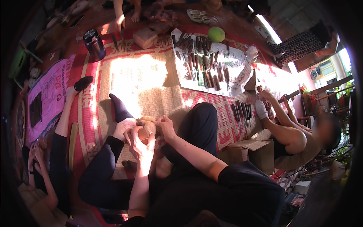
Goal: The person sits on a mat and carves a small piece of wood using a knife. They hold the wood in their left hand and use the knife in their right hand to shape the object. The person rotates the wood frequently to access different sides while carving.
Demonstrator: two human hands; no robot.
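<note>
Wooden block (146, 128), pale and rounded, held low in the lap of a seated person, just above the woven mat (151, 83). Left hand (139, 140) is curled closed around the near side of the block; right hand (165, 126) is closed over its far top edge, and whether it also grips a tool cannot be told. The block's surface looks smooth and lumpy rather than finely detailed, which suggests shaping is at an early or middle stage, with finer work left. A foot in a dark sock (120, 109) rests just beside the block.

Beyond the knees, a white cloth (211, 66) carries rows of chisels (206, 62) with brown handles and grey metal blades, apparently untouched. Near it lie a green round fruit (216, 34), a squared wood block (145, 38) and a dark cylindrical flask (94, 44). The mat is straw-coloured with red patterned borders, sunlit at its middle. A cardboard box (251, 151) stands at the right, next to another seated person (295, 140).
</note>
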